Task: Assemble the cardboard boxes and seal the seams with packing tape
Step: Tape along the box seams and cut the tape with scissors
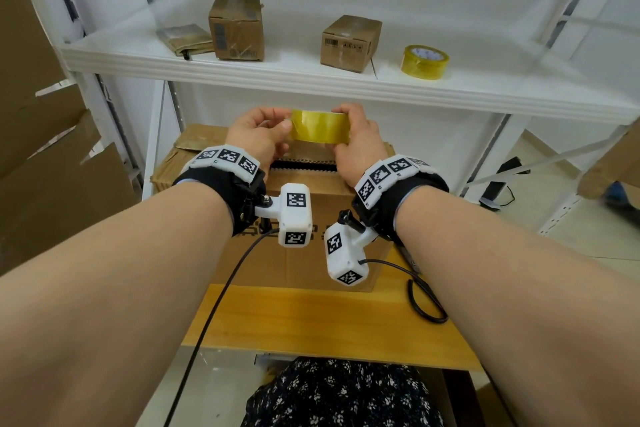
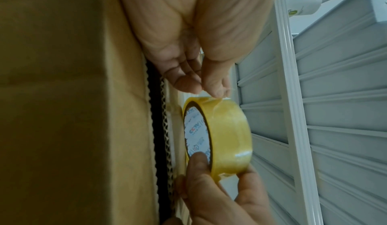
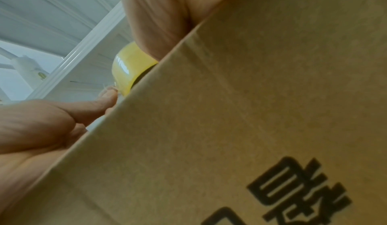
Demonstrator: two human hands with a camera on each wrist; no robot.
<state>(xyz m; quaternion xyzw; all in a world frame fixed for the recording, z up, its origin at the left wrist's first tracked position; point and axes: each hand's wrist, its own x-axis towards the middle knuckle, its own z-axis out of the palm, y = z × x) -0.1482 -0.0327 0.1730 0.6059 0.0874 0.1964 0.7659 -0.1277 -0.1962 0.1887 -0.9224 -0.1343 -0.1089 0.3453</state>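
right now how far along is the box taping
Done: the box stands on the table, flaps folded in. In hand: right hand grips the tape roll above it, and left hand picks at the tape's end. Left: the top seam gapes untaped.

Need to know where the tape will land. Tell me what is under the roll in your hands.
Below the tape roll sits the large cardboard box, its top seam gaping. The hands hide part of the seam; the inside is dark.

big box (image 1: 304, 253) sits on the surface (image 1: 311, 319), shelf (image 1: 311, 76) behind it holding two small boxes (image 1: 236, 28) left, spare tape roll (image 1: 424, 62) far right
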